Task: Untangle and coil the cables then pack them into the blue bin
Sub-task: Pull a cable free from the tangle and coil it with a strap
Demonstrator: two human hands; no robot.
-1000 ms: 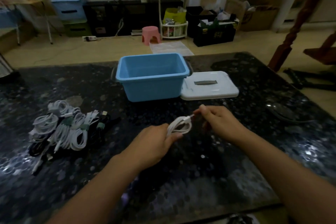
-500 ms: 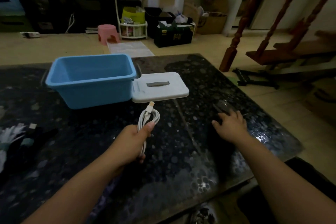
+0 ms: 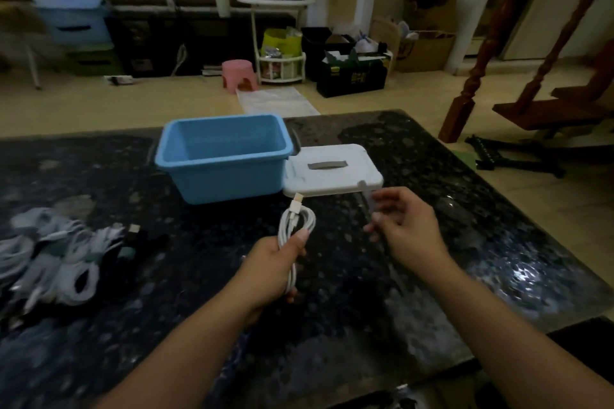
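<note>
A single wide-angle view from the person's head looks forward and down across a dark speckled table (image 3: 415,276), which fills the lower half of the picture. Both forearms enter from the bottom edge, and the left hand (image 3: 275,262) and right hand (image 3: 403,229) sit near the centre, close to the lens. The blue bin (image 3: 222,176) and its white lid (image 3: 332,173) lie just beyond them, mid-frame. The view faces the room's far wall, taking in floor, a pink stool (image 3: 240,74) and wooden stair posts (image 3: 478,70) at the right. Edges curve and blur; no second view shares the scene
</note>
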